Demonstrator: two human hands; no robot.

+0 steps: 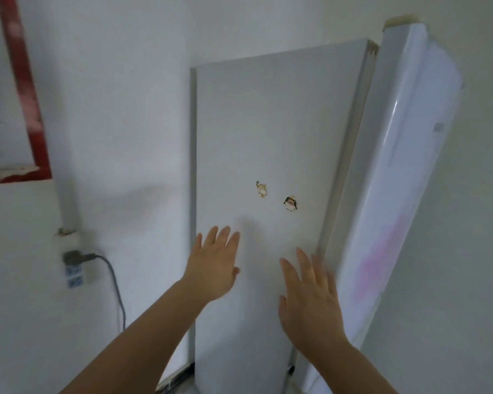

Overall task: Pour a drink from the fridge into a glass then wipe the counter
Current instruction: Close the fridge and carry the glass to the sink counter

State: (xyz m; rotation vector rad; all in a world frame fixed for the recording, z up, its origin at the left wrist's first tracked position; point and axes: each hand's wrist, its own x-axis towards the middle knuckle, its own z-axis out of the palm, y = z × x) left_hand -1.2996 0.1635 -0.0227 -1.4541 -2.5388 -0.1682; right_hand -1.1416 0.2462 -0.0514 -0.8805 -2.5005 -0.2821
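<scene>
Fridge (268, 137) ajar (interior hidden); hands empty.

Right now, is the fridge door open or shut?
Open: the door stands angled away from the fridge, gasket edge showing.

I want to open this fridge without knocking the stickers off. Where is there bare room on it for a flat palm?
The fridge side panel is bare above the two stickers, and below them around the left hand and right hand. The door beside the right hand is bare too. Only the sticker patch mid-panel is occupied.
</scene>
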